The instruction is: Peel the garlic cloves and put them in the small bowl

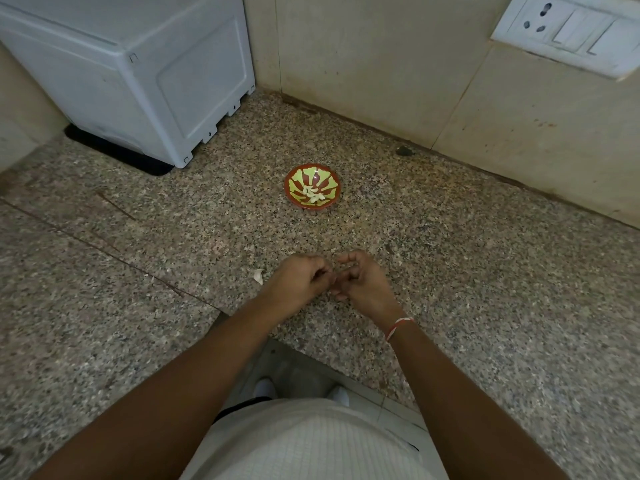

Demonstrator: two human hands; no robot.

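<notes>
Both forearms angled in from the bottom corners, meeting mid-desk (485,271). Left hand (298,282) back-up, fingers curled in tight, tips pointed at the right hand (363,282). Right hand fingers curled too, index hooked up and over, fingertips (346,258) touching or nearly touching the left's. Something small pinched between the two hands, presumably a garlic clove, but hidden by fingers; can't confirm. Red-and-white thread band (398,327) on right wrist.

Small bowl (313,187), red rim with green-yellow pattern, well ahead of both hands, slightly right of the left hand's line. Several peeled cloves (315,195) lying in its bottom. One loose pale garlic piece (258,276) on the desk just left of the left hand, not touching.

White box appliance (138,74) far ahead-left of the hands, against the wall. Switch plate (571,29) on wall far ahead-right.
</notes>
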